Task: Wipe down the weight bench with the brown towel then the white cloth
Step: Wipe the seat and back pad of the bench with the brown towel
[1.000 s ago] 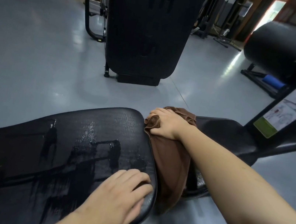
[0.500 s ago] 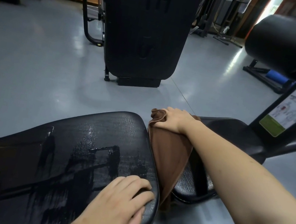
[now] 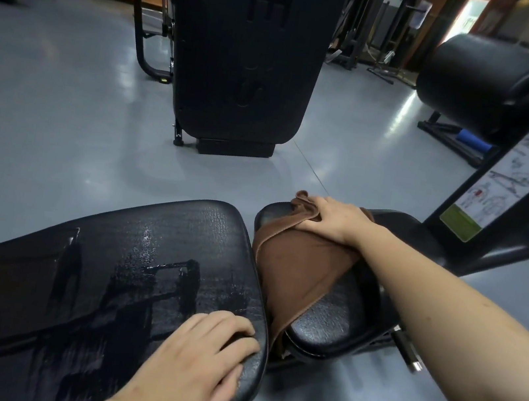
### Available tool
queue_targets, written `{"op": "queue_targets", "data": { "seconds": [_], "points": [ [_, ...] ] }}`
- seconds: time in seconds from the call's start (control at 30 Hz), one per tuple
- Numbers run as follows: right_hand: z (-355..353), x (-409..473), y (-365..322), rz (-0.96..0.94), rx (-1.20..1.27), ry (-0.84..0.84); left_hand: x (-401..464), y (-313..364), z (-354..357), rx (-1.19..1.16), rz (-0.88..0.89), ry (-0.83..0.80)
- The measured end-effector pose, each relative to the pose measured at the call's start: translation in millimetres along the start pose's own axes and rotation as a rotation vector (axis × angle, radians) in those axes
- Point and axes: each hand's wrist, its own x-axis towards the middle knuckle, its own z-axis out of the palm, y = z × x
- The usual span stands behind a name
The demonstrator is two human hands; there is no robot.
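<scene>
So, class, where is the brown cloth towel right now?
In the head view, the brown cloth towel lies right of centre, draped over the small black seat pad, pressed under the right hand.

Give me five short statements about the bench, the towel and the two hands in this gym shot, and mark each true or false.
1. The right hand presses the brown towel onto the smaller seat pad. True.
2. The left hand holds a white cloth. False: it rests bare and flat on the long bench pad; no white cloth is in view.
3. The towel hangs down into the gap between the two pads. True.
4. The long pad looks fully dry. False: it shows wet streaks and a sheen.
5. The towel covers the whole seat pad. False: the near part of the pad is bare.
</scene>
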Motion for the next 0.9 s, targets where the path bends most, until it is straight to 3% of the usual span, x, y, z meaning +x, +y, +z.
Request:
{"op": "queue_targets", "data": {
  "seconds": [0.23, 0.47, 0.9],
  "points": [
    [3, -13, 13, -0.107, 0.049, 0.02, -1, -1, 1, -0.012, -0.022, -0.017],
    [12, -3, -11, 0.063, -0.018, 0.076, 1, 1, 0, -0.014, -0.034, -0.024],
    [-6, -3, 31, 0.109, -0.018, 0.026, 0, -1, 1, -0.01, -0.038, -0.041]
  ]
}}
